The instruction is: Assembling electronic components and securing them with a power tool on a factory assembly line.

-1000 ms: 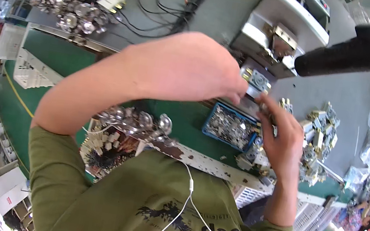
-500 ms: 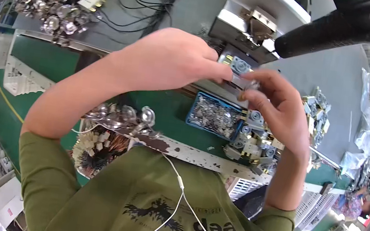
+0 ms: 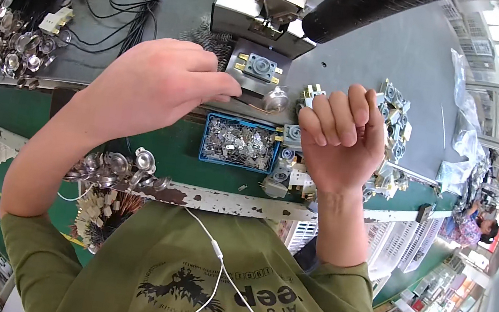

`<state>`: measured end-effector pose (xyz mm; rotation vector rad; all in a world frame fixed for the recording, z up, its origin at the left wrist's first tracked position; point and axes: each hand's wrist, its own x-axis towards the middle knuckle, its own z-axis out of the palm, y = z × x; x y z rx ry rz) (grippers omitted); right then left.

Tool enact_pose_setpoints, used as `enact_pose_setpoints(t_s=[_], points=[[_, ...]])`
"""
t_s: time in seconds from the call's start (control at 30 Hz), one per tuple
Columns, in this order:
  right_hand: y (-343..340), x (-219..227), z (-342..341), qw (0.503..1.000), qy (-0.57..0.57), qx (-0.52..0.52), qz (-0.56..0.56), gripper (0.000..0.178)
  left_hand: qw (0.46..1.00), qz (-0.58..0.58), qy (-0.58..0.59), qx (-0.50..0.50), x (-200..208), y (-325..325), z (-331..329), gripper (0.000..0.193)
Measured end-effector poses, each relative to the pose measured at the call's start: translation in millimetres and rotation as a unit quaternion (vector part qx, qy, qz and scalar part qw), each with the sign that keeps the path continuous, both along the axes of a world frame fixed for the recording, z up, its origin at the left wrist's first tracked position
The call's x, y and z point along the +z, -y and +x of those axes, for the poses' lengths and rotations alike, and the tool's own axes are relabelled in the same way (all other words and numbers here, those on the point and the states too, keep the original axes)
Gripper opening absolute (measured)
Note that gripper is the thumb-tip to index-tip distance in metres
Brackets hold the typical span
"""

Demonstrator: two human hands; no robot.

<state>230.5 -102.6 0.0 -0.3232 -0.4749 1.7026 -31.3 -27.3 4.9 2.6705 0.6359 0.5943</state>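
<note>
My left hand (image 3: 173, 83) reaches over the bench edge with finger and thumb pinched together. From its fingertips a thin wire (image 3: 250, 106), dark then copper-coloured, runs to a round silver metal cap (image 3: 276, 100). Just behind the cap, a grey thermostat-like part with brass terminals (image 3: 261, 67) sits on a metal plate (image 3: 242, 82) in front of a bench machine (image 3: 285, 6). My right hand (image 3: 347, 128) is raised to the right, apart from the cap, its fingers curled in and nothing visible in them.
A blue tray (image 3: 203, 139) of small metal pieces stands at the front edge. Several similar parts (image 3: 282, 177) lie beside it, more (image 3: 396, 123) farther right. Metal caps (image 3: 23, 51) and black wires (image 3: 146, 5) cover the left. A black tube (image 3: 374, 10) hangs over the bench.
The view has shifted, so the bench things appear farther left. My right hand has drawn away from the left hand and curled its fingers; the metal cap now shows between the hands.
</note>
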Motion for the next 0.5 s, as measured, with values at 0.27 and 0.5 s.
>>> enact_pose_setpoints(t_s=[0.27,0.5], points=[[8,-1,-8,0.988,0.124,-0.078,0.044,0.032,1.0,-0.024,-0.015,-0.008,1,0,-1,0.032],[12,-8,0,0.937,0.301,-0.116,0.136,0.042,0.999,-0.027,-0.023,-0.013,2,1,-1,0.031]])
